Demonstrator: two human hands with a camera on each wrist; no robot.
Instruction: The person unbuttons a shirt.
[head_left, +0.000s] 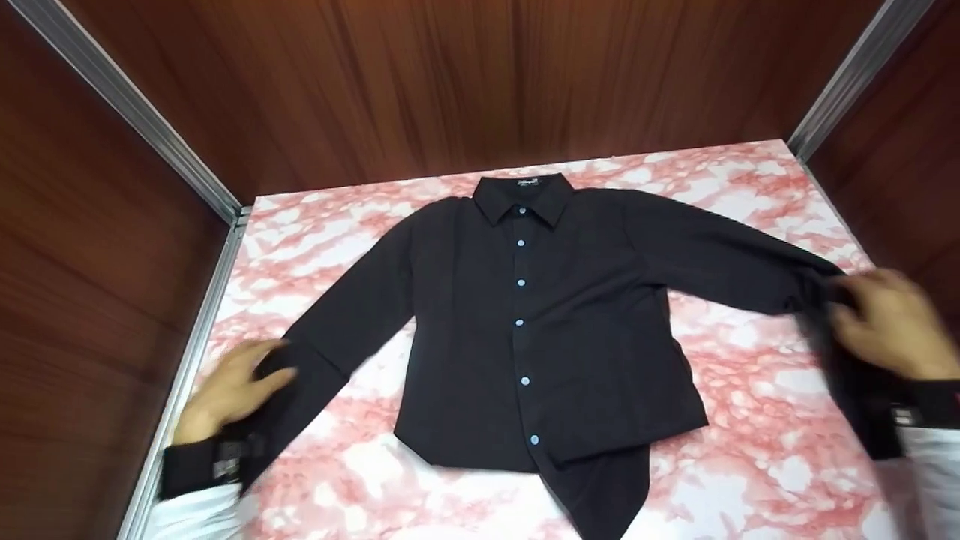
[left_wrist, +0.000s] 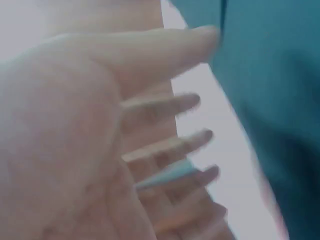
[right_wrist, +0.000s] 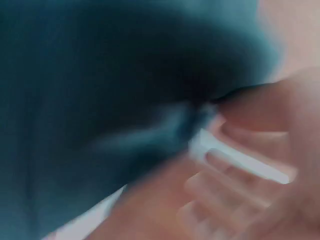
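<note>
A black long-sleeved shirt (head_left: 465,337) lies front side up, its collar at the far edge and its light buttons fastened down the middle. One lower corner of the hem hangs out below the rest as a point. Beside the sleeve on the left is my left hand (head_left: 229,386), thumb spread from the fingers. The left wrist view shows those fingers (left_wrist: 172,145) extended, with no cloth between them and the thumb. My right hand (head_left: 896,322), blurred, pinches the other sleeve near its bend. In the right wrist view, dark cloth (right_wrist: 90,90) gathers at the thumb and fingers.
Beneath the shirt is a red-and-white marbled tabletop (head_left: 750,352). Brown wood-grain panels (head_left: 480,82) stand behind it and at both sides, with metal corner rails (head_left: 135,105) between them.
</note>
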